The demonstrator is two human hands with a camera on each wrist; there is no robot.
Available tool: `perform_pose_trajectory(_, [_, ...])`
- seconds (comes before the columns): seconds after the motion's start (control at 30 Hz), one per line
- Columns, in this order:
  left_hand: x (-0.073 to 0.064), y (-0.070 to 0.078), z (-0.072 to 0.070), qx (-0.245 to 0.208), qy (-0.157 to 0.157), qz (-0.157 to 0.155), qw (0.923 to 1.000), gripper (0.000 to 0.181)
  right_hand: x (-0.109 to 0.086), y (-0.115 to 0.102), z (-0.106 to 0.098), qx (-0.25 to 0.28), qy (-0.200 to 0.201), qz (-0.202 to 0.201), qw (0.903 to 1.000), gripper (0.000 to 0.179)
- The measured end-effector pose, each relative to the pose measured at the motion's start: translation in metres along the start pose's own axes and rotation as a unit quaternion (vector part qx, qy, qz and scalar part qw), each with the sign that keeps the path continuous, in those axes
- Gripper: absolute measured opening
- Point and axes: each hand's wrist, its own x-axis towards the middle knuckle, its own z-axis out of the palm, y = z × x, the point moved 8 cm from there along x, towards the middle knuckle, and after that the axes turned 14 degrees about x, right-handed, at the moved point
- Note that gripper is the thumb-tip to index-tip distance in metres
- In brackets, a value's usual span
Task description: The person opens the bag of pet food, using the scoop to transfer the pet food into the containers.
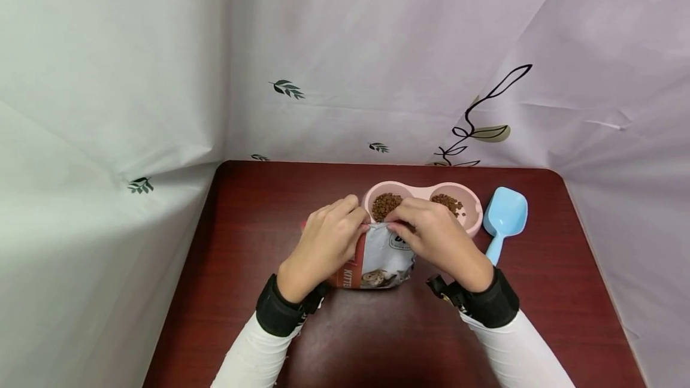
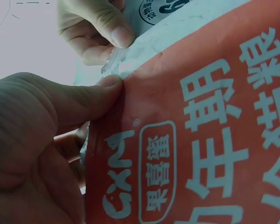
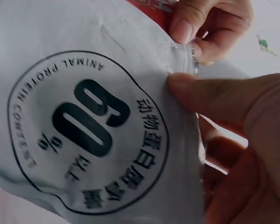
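Note:
A red and white cat food bag [image 1: 380,262] with a kitten picture lies on the table, its top edge toward the bowls. My left hand [image 1: 331,238] pinches that top edge on the red side, thumb in front and fingers behind. Close beside it, my right hand [image 1: 431,235] pinches the same edge on the white part, by the round "60%" print [image 3: 88,133]. Just beyond the bag stands a pink double bowl [image 1: 415,192] with brown kibble [image 1: 386,205] in both cups. The right hand partly covers the bowl.
A light blue scoop [image 1: 505,213] lies right of the bowl, its handle toward me. The dark red-brown table [image 1: 259,208] meets white patterned cloth [image 1: 345,47] at its back and sides.

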Motion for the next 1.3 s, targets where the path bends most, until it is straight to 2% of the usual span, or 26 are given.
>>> perform_pose_trajectory(0.17, [0.0, -0.002, 0.002, -0.005, 0.0, -0.005, 1.0, 0.012, 0.004, -0.008, 0.008, -0.021, -0.012, -0.015, 0.9996, 0.013])
perform_pose_trajectory(0.37, [0.0, -0.002, 0.003, -0.005, 0.002, -0.008, 1.0, 0.012, 0.007, -0.016, 0.013, -0.058, 0.021, -0.044, 0.9971, 0.007])
perform_pose_trajectory(0.63, [-0.001, 0.004, 0.002, -0.009, 0.006, 0.003, 0.9999, 0.013, 0.004, -0.021, 0.017, -0.096, 0.042, -0.055, 0.9929, 0.017])
perform_pose_trajectory(0.8, [-0.002, 0.007, 0.002, -0.008, -0.009, 0.011, 0.9999, 0.009, 0.0, -0.021, 0.016, -0.084, 0.029, -0.059, 0.9943, 0.01])
perform_pose_trajectory(0.9, [-0.005, 0.008, 0.0, -0.007, -0.024, 0.017, 0.9995, 0.007, -0.006, -0.02, 0.013, -0.055, 0.011, -0.056, 0.9969, 0.007])
perform_pose_trajectory(1.0, [-0.009, 0.007, -0.007, -0.012, -0.03, 0.026, 0.9991, 0.014, -0.016, -0.015, 0.003, -0.02, 0.005, -0.056, 0.9982, 0.007])
perform_pose_trajectory(1.13, [-0.018, -0.006, -0.026, -0.042, -0.007, 0.018, 0.9989, 0.022, -0.035, 0.002, -0.024, -0.007, 0.032, -0.038, 0.9987, 0.01])
perform_pose_trajectory(1.3, [-0.035, -0.044, -0.05, -0.057, 0.057, -0.032, 0.9962, 0.025, -0.068, 0.034, -0.062, -0.047, 0.08, 0.018, 0.9955, 0.016])
